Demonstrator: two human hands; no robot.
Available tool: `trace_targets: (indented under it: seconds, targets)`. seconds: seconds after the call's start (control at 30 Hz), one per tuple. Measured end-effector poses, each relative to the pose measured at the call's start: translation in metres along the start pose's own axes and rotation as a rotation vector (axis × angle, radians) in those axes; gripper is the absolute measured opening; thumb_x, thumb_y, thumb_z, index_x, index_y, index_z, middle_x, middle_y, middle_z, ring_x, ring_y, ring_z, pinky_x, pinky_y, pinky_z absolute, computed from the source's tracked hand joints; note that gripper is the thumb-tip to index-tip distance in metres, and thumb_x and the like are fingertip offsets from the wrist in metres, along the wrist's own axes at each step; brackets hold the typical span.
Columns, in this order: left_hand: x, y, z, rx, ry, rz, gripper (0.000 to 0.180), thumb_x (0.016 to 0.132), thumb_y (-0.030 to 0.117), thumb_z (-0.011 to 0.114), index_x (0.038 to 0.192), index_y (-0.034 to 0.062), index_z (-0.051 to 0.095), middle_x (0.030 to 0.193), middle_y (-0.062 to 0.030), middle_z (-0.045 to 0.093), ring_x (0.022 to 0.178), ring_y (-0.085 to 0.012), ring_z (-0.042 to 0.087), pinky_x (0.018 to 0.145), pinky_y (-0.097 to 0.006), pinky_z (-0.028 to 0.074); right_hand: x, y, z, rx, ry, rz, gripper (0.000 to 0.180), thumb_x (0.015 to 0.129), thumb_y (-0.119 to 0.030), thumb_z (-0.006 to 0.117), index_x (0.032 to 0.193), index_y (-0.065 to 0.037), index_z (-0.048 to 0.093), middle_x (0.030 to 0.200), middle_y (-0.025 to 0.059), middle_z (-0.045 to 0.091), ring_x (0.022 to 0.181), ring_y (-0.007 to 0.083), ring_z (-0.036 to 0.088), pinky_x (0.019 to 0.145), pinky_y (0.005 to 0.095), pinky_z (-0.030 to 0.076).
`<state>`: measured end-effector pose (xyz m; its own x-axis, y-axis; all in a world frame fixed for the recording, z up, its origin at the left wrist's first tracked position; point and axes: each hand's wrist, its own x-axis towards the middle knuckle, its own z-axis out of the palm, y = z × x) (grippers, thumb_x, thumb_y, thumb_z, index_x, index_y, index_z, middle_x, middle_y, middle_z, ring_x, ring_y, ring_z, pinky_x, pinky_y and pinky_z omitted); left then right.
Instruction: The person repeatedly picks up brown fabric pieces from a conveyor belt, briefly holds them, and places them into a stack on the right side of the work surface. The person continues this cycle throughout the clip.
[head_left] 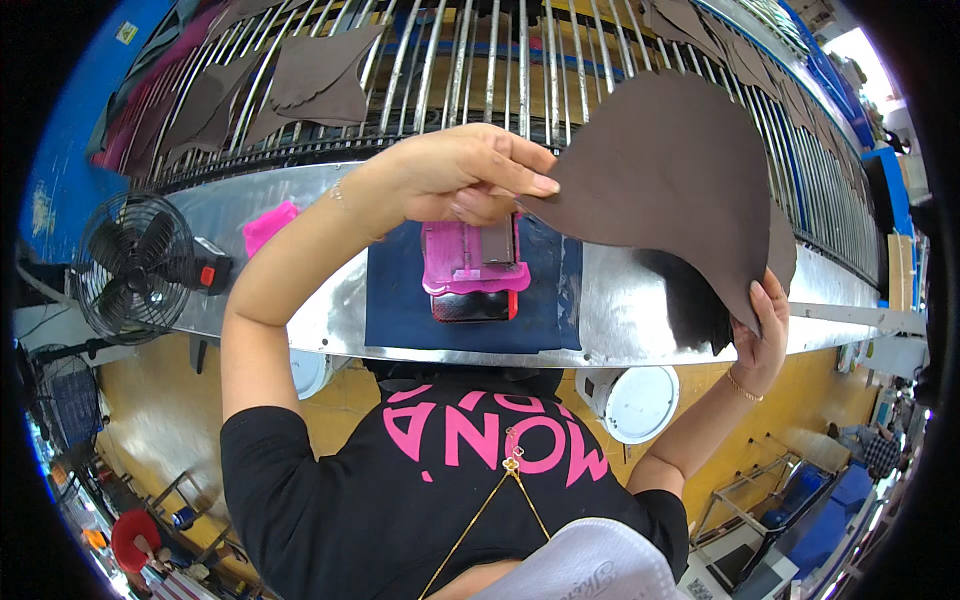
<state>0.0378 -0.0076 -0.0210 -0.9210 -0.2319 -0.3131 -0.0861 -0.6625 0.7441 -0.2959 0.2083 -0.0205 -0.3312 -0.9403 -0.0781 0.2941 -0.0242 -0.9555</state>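
A large dark brown cut-out sheet [680, 165] with curved edges is stretched up between my hands, above the metal table. My left hand [480, 180] pinches its narrow left corner between thumb and fingers. At the lower right corner, my right hand [763, 335] has its fingers closed on the same sheet. Part of another brown edge [785, 248] shows behind it on the right. Below my left hand, a pink-smeared tray [452, 250] with a dark grey block [497, 243] stands on a dark blue mat [400, 320].
Beyond the table [620, 340] runs a rack of metal rods [440, 80], bearing several brown pieces [320, 80]. A black fan [135, 262] stands at the left, near a bright pink scrap [268, 228]. A white-lidded bucket [642, 402] sits below the table edge.
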Motion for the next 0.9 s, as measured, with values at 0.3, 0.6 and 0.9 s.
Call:
trace_targets:
  seconds: [0.3, 0.6, 0.9]
  targets:
    - [-0.029, 0.016, -0.011, 0.011, 0.209, 0.075, 0.033, 0.086, 0.007, 0.058, 0.115, -0.0042, 0.05, 0.075, 0.0003, 0.057, 0.036, 0.0014, 0.027, 0.032, -0.015, 0.02, 0.027, -0.012, 0.051, 0.009, -0.024, 0.094, 0.034, 0.084, -0.008, 0.06, 0.113, 0.009, 0.053, 0.086, 0.0104, 0.065, 0.056, 0.0092, 0.06, 0.046, 0.0167, 0.049]
    - [-0.045, 0.014, -0.047, -0.064, 0.064, 0.21, 0.032, 0.086, 0.001, 0.054, 0.116, -0.0082, 0.049, 0.087, -0.0102, 0.064, 0.035, 0.0006, 0.03, 0.031, -0.015, 0.024, 0.04, -0.009, 0.064, 0.025, -0.111, 0.093, 0.028, 0.082, -0.009, 0.065, 0.106, 0.005, 0.06, 0.08, 0.0113, 0.067, 0.058, 0.0117, 0.063, 0.052, 0.0214, 0.053]
    - [-0.063, 0.013, -0.058, 0.047, 0.222, 0.293, 0.032, 0.083, 0.003, 0.057, 0.113, -0.0062, 0.053, 0.087, -0.0114, 0.065, 0.039, -0.0008, 0.042, 0.031, -0.014, 0.027, 0.037, -0.016, 0.088, -0.101, -0.174, -0.008, 0.032, 0.083, -0.011, 0.064, 0.11, 0.006, 0.059, 0.086, 0.011, 0.066, 0.067, 0.0121, 0.066, 0.055, 0.0242, 0.057]
